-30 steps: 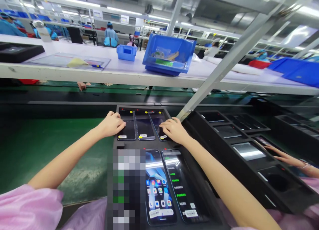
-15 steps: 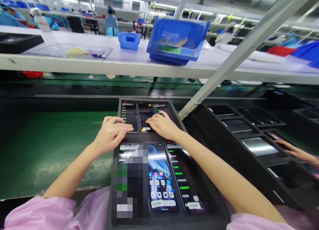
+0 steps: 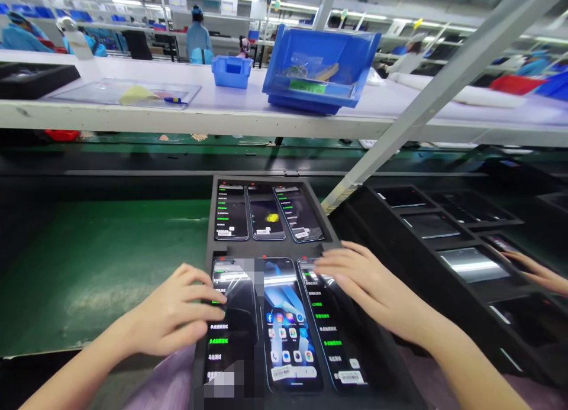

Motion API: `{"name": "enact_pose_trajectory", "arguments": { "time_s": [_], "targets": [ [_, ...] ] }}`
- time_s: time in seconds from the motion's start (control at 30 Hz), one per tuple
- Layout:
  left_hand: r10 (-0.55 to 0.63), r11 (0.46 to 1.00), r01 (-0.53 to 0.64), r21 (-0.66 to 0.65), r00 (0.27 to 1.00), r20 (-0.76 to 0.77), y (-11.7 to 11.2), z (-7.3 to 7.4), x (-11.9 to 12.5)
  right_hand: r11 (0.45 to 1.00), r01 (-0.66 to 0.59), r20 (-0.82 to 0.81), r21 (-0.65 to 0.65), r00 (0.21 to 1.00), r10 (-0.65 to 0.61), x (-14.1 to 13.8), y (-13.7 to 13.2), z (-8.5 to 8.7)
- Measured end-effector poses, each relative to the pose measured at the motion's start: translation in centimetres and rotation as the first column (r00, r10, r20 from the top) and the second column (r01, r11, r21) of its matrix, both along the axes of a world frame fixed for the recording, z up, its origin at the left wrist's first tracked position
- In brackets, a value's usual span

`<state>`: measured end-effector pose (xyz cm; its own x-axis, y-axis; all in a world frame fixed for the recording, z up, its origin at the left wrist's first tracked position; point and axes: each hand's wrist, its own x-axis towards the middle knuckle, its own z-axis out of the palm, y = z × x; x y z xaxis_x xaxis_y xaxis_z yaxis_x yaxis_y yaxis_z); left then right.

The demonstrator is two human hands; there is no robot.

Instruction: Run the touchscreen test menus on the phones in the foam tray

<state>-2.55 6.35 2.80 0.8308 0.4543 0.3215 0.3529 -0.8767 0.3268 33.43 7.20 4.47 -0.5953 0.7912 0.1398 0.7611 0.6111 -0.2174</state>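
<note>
Left hand [image 3: 180,309] and right hand [image 3: 361,277], loosely spread, hang over flat, shiny phones [image 3: 290,297]; one is partly blurred out.

Factory floor: workbenches [image 3: 239,117], uniformed workers [image 3: 198,38]

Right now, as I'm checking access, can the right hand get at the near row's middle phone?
Likely yes: the right hand is over the neighbouring phone, and nothing visible blocks its way to the middle phone.

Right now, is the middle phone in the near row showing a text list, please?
No, that middle phone shows rows of app icons.
</note>
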Motion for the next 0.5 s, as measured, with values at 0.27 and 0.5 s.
{"name": "enact_pose_trajectory", "arguments": {
  "time_s": [0.27, 0.5],
  "targets": [
    [-0.079, 0.997, 0.078, -0.015, 0.979, -0.187, 1.2, -1.1, 1.2, 0.971, 0.233, 0.025, -0.047, 0.972, -0.232, 3.0, -5.8, -3.9],
    [0.489, 0.866, -0.496, 0.065, 0.867, 0.097, 10.1, 0.0, 0.3, 0.892, 0.344, -0.05, 0.294, 0.937, -0.345, 3.1, 5.2, -2.9]
  ]
}}
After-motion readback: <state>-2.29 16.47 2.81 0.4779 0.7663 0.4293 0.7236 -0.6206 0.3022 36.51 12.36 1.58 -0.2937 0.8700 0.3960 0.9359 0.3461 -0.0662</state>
